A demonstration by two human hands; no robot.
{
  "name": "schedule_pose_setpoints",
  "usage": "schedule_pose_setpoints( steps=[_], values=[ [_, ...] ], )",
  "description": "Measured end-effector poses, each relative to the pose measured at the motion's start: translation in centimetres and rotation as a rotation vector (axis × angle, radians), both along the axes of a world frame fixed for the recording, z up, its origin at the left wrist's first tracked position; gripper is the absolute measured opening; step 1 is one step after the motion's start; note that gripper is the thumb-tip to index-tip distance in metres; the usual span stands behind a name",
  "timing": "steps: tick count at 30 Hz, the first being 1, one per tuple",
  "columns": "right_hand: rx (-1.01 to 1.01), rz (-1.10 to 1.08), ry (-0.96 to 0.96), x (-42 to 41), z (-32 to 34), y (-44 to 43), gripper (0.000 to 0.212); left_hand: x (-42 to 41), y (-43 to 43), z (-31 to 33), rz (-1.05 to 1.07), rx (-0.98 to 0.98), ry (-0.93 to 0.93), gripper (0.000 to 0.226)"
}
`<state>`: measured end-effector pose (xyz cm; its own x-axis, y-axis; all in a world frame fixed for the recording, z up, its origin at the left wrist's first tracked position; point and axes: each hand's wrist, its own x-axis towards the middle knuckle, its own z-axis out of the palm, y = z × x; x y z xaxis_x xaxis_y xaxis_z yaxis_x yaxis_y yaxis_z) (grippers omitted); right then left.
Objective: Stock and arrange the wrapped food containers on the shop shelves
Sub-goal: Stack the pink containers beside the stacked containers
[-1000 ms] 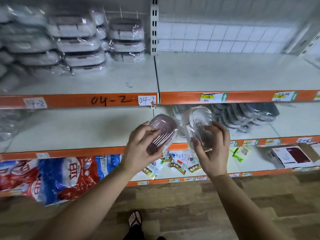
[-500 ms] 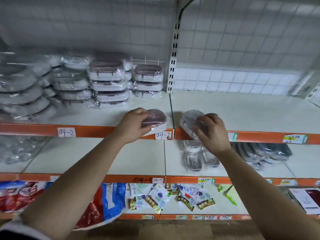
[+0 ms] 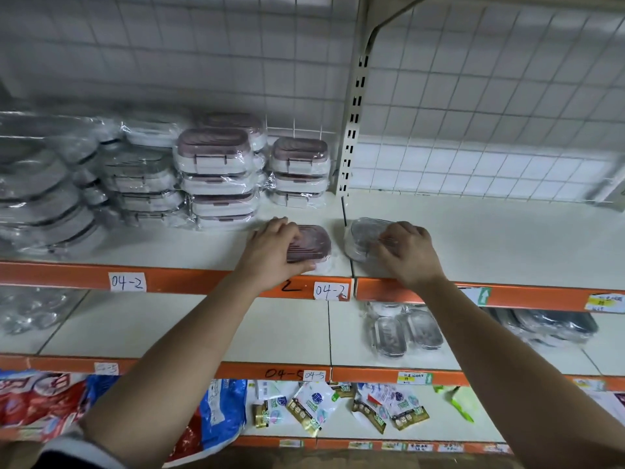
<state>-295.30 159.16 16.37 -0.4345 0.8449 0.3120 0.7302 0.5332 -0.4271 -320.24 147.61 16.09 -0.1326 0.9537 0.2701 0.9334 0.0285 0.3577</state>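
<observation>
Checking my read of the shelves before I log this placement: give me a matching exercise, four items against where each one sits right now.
Items
1. pink-lidded container
2. grey container
3. stack of three containers
4. sachets

Places
A. on the lowest shelf
B. under the right hand
C. at the back, beside the upright
D. under the left hand, above a 04-2 label

Pairs: 1-D, 2-B, 3-C, 4-A
</observation>
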Motion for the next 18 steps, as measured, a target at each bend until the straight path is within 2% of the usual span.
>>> schedule_pose_setpoints(
  steps=[5,9,13,18],
  values=[
    [0.006,-0.122,0.009,-2.1,0.0,0.1,0.032,0.0,0.6,0.4,0.005,0.029,0.012,0.058],
    [0.096,-0.118,0.071,-2.3,-0.7,-0.3,0.053,-0.1,1.0,1.4,0.020,0.136,0.060,0.068],
    [0.105,-0.125,0.083,-2.2,-1.1,0.0,0.052,-0.2,3.2,4.6,0.045,0.229,0.144,0.080],
    [0.115,-0.119,0.069,-2.1,-1.5,0.2,0.052,-1.7,8.6,10.2,0.088,0.254,0.185,0.079]
  ],
)
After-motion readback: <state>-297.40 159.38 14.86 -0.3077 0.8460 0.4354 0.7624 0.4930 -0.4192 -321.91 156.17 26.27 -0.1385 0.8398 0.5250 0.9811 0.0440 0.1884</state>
